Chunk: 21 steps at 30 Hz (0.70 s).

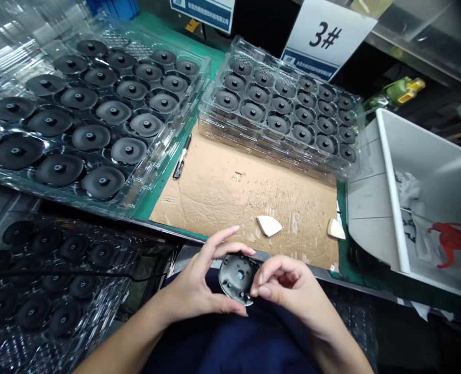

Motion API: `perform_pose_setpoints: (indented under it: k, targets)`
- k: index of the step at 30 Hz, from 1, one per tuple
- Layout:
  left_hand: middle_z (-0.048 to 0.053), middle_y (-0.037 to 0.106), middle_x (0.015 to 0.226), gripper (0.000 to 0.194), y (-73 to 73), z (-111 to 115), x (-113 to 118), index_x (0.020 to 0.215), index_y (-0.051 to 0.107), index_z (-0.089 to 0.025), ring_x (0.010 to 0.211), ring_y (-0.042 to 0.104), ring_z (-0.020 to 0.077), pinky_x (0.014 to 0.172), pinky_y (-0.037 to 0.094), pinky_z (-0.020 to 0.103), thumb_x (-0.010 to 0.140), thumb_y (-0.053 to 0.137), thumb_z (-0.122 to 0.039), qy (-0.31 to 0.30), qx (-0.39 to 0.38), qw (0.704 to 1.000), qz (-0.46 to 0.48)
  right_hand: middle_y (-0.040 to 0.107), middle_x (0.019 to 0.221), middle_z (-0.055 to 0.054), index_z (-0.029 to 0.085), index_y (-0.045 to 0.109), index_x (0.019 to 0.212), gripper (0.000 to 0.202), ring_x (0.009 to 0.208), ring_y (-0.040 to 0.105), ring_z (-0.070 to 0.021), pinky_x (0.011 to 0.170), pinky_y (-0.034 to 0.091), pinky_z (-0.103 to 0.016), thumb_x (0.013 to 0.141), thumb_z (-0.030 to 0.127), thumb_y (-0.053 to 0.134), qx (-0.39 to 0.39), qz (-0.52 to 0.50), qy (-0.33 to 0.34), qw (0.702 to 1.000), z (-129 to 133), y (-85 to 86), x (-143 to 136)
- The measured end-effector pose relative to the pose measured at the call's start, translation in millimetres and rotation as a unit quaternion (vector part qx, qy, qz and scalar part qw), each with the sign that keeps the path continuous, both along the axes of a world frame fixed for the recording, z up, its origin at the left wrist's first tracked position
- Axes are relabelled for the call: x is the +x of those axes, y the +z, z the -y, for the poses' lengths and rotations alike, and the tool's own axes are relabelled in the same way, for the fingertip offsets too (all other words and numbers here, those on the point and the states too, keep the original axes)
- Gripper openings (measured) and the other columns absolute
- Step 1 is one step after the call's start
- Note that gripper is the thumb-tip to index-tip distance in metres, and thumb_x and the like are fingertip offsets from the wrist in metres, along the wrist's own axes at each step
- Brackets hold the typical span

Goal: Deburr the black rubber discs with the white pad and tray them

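Observation:
My left hand (205, 280) holds a round black plastic part (234, 278) by its rim, thumb below and fingers above. The face turned up to me has a hole in the middle and several small pegs near the edge. My right hand (283, 283) is closed, with thumb and forefinger pinched at the right edge of the same part; whether something tiny sits between those fingertips is hidden. Just beyond my hands, a white wedge-shaped piece (269, 226) lies on a cardboard sheet (218, 192).
Clear trays of black round parts stand at the left (78, 98), back (281, 104) and lower left (51, 275). A pen (181, 158) lies by the left tray. Another white piece (336, 229) is near a white bin (390, 197) holding a red item. A "3#" sign (326, 36) stands behind.

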<state>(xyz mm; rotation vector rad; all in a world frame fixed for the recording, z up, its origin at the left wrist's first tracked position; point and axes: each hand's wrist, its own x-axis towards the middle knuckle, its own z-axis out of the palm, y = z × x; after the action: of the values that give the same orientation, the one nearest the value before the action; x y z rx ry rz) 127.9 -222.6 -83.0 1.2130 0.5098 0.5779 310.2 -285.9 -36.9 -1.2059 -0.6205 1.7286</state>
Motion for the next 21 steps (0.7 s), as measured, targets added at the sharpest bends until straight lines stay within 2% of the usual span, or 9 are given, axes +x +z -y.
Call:
perform_pose_setpoints:
  k: [2, 5, 8, 10, 12, 16, 21]
  targets:
    - [0.002, 0.054, 0.121, 0.094, -1.2, -0.8, -1.3, 0.134, 0.022, -0.040, 0.114, 0.049, 0.0202, 0.098, 0.033, 0.032, 0.060, 0.080, -0.030, 0.010, 0.005, 1.000, 0.003, 0.067, 0.067, -0.001, 0.018, 0.065, 0.074, 0.015, 0.061, 0.062, -0.0121, 0.058, 0.048, -0.019, 0.070, 0.024, 0.078, 0.016, 0.001, -0.015, 1.000, -0.7, -2.0, 0.4]
    - [0.001, 0.054, 0.122, 0.091, -3.0, -2.0, -2.6, 0.133, 0.024, -0.040, 0.115, 0.049, 0.0200, 0.098, 0.034, 0.031, 0.061, 0.079, -0.031, 0.023, -0.001, 1.000, 0.000, 0.059, 0.050, 0.002, 0.019, 0.064, 0.075, 0.020, 0.046, 0.052, -0.0082, 0.052, 0.042, -0.018, 0.080, 0.038, 0.069, 0.030, 0.028, -0.049, 0.998, -2.4, -5.0, 1.0]
    - [0.002, 0.053, 0.122, 0.091, -4.5, -3.4, -2.6, 0.133, 0.025, -0.040, 0.115, 0.049, 0.0213, 0.098, 0.034, 0.033, 0.061, 0.079, -0.031, 0.029, -0.011, 1.000, 0.000, 0.057, 0.053, 0.003, 0.021, 0.065, 0.080, 0.017, 0.049, 0.050, -0.0068, 0.054, 0.039, -0.017, 0.085, 0.037, 0.063, 0.014, 0.083, -0.049, 0.995, -5.4, -5.3, -0.2]
    - [0.003, 0.053, 0.122, 0.091, -4.9, -4.7, -2.2, 0.133, 0.024, -0.040, 0.114, 0.049, 0.0221, 0.098, 0.035, 0.034, 0.060, 0.080, -0.031, 0.027, -0.014, 1.000, 0.005, 0.062, 0.069, 0.002, 0.023, 0.066, 0.085, 0.009, 0.061, 0.054, -0.0087, 0.059, 0.040, -0.017, 0.080, 0.029, 0.070, 0.009, 0.121, -0.013, 0.993, -7.9, -3.4, -1.7]
    - [0.003, 0.053, 0.122, 0.091, -4.7, -6.5, -1.7, 0.133, 0.024, -0.039, 0.113, 0.051, 0.0222, 0.097, 0.036, 0.034, 0.061, 0.079, -0.032, 0.024, -0.016, 1.000, 0.010, 0.063, 0.078, 0.001, 0.025, 0.066, 0.090, 0.013, 0.068, 0.055, -0.0107, 0.060, 0.040, -0.019, 0.079, 0.026, 0.071, 0.016, 0.147, 0.037, 0.988, -10.7, -0.6, -2.7]
    - [0.006, 0.056, 0.117, 0.089, -3.0, -10.4, -0.7, 0.133, 0.026, -0.034, 0.109, 0.053, 0.0223, 0.097, 0.035, 0.035, 0.061, 0.077, -0.040, 0.001, -0.027, 1.000, -0.001, 0.066, 0.078, 0.000, 0.026, 0.064, 0.095, 0.014, 0.068, 0.057, -0.0115, 0.060, 0.040, -0.021, 0.081, 0.025, 0.068, 0.034, 0.147, 0.112, 0.982, -18.1, 4.8, 0.6]
    - [0.005, 0.058, 0.114, 0.090, 0.1, -13.5, 1.6, 0.133, 0.027, -0.031, 0.108, 0.053, 0.0218, 0.098, 0.033, 0.035, 0.059, 0.077, -0.043, -0.026, -0.039, 0.998, -0.032, 0.068, 0.077, 0.001, 0.024, 0.064, 0.095, 0.016, 0.069, 0.060, -0.0103, 0.065, 0.043, -0.020, 0.081, 0.022, 0.069, 0.007, 0.121, 0.141, 0.983, -27.5, 11.7, 9.6]
